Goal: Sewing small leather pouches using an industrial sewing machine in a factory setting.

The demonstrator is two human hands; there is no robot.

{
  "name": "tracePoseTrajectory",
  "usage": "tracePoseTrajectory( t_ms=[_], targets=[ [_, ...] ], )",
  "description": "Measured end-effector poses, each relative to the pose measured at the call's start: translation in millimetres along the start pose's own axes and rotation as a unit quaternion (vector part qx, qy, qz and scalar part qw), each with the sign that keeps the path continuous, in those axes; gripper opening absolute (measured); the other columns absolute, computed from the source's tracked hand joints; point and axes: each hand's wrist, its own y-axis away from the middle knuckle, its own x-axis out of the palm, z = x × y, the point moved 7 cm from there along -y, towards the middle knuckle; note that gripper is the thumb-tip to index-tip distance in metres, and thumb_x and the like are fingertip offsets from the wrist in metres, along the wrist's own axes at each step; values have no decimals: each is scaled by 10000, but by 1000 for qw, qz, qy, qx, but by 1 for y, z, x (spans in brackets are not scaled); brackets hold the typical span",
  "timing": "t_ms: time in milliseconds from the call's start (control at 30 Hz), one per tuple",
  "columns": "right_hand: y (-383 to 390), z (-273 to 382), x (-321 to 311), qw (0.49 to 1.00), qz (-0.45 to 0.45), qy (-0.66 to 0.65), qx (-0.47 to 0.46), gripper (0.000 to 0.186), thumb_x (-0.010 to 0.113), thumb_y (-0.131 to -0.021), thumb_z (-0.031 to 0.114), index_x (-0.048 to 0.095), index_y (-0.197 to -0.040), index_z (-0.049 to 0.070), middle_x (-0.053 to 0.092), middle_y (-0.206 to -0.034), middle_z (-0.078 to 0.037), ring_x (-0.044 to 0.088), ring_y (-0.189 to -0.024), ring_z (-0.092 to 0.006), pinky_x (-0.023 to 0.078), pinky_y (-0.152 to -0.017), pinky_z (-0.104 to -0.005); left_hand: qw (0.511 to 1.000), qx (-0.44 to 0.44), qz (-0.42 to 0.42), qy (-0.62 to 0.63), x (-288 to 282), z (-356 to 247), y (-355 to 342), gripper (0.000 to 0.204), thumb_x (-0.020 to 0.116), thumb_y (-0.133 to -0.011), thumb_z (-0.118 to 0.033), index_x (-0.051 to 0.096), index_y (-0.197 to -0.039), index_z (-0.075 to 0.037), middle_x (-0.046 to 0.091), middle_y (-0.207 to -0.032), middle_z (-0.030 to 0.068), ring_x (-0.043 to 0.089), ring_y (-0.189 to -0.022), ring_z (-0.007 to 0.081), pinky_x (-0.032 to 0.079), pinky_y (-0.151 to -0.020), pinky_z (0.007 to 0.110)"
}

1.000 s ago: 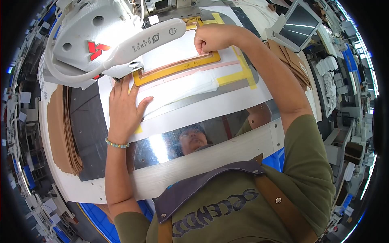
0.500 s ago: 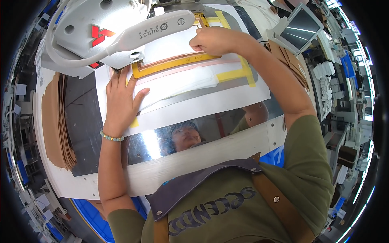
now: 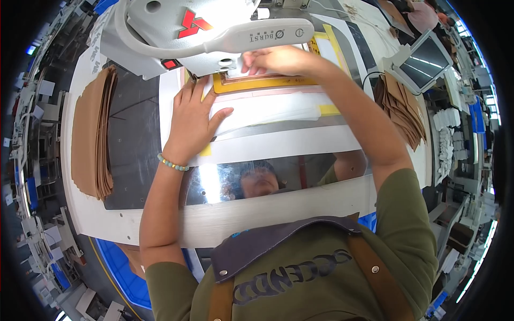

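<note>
My left hand [image 3: 190,125] lies flat with fingers spread on white sheeting [image 3: 267,115], its fingertips beside the near left corner of a yellow template frame [image 3: 241,85], under the front of a white machine head [image 3: 139,37]. My right hand [image 3: 273,60] is over the white piece inside that frame, fingers loosely bent and apart, nothing visible in them. A light grey lamp [image 3: 257,33] on a curved arm partly hides the frame. Yellow tape [image 3: 329,110] marks the sheet, and a shiny metal plate [image 3: 316,174] lies along the near side.
Stacks of brown paper stand left [image 3: 88,134] and right [image 3: 401,107]. A screen [image 3: 422,61] is at back right, near a co-worker [image 3: 420,16]. Blue bins [image 3: 123,267] sit below the table edge. White piled pieces [image 3: 444,144] lie farther right.
My right hand has loosened from a closed, curled shape to fingers more apart. My left hand stays flat. The whole view has shifted, with the machine and table appearing farther right.
</note>
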Motion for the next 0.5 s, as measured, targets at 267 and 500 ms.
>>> tracePoseTrajectory(
  t_ms=[267, 500],
  targets=[
    [-5, 16, 26, 996, 11, 0, 93, 295, 551, -1045, 142, 698, -1270, 21, 767, -1131, -86, 695, -973, -156, 545, -944, -308, 1000, -7, -3, 13, -4, 1, 0, 672, 591, -1074, -526, 620, -1483, 6, 478, -1634, 241, 354, -1549, 457, 266, -1264, 548],
    [-1, -5, 20, 993, -44, -110, 4, 133, 665, -1010, 52, 685, -1127, -6, 772, -1129, -100, 746, -1056, -167, 572, -954, -298, 1000, -8, -1, -1, -4, 2, 1, 622, 581, -1088, -471, 602, -1492, 0, 434, -1664, 230, 352, -1565, 418, 274, -1251, 538]
  ],
)
